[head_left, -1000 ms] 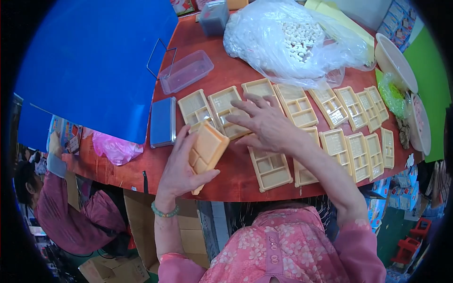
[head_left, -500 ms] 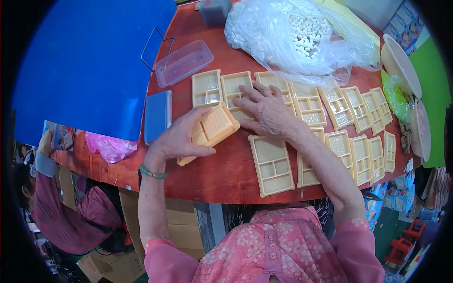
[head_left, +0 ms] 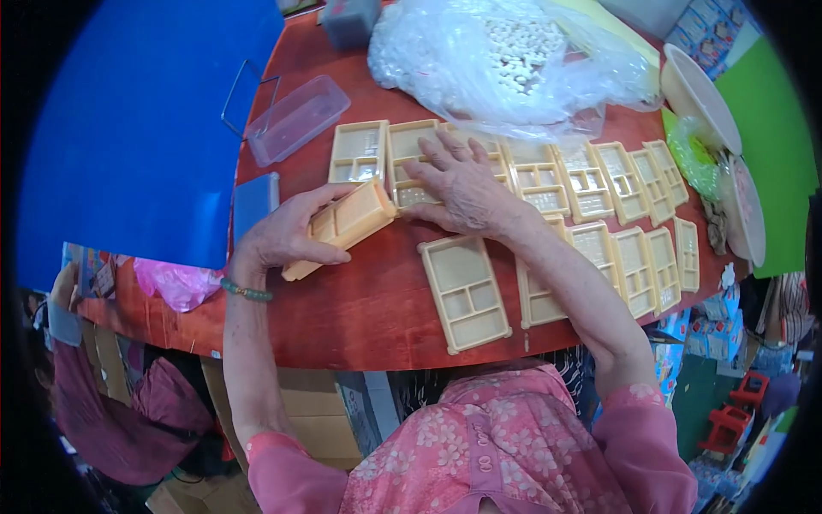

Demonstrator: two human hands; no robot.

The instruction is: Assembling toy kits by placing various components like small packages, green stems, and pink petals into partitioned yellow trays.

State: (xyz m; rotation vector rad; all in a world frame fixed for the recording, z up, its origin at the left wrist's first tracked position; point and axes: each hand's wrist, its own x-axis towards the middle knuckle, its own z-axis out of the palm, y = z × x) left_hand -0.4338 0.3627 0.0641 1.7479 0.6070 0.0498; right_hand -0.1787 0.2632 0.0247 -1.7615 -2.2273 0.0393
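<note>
My left hand is wrapped round a cream-orange compartment tray, held tilted above the red table; whether it is one tray or a few stacked, I cannot tell. My right hand lies with fingers spread over the back row of trays, its fingertips on or just above a compartment tray and the one beside it. Left of these lies another tray. In front of my right wrist a single tray rests near the table's front edge. My right forearm partly hides the front row.
More trays continue in two rows to the right. Behind them lies a clear plastic bag with small white pieces. A clear box, a blue sheet and a pink bag are on the left. White basins stand right. Another person's sleeve shows lower left.
The whole view has shifted, so most things sit further left. My left hand has tilted the held tray slightly flatter and drawn it a little left; my right hand stays spread over the back row.
</note>
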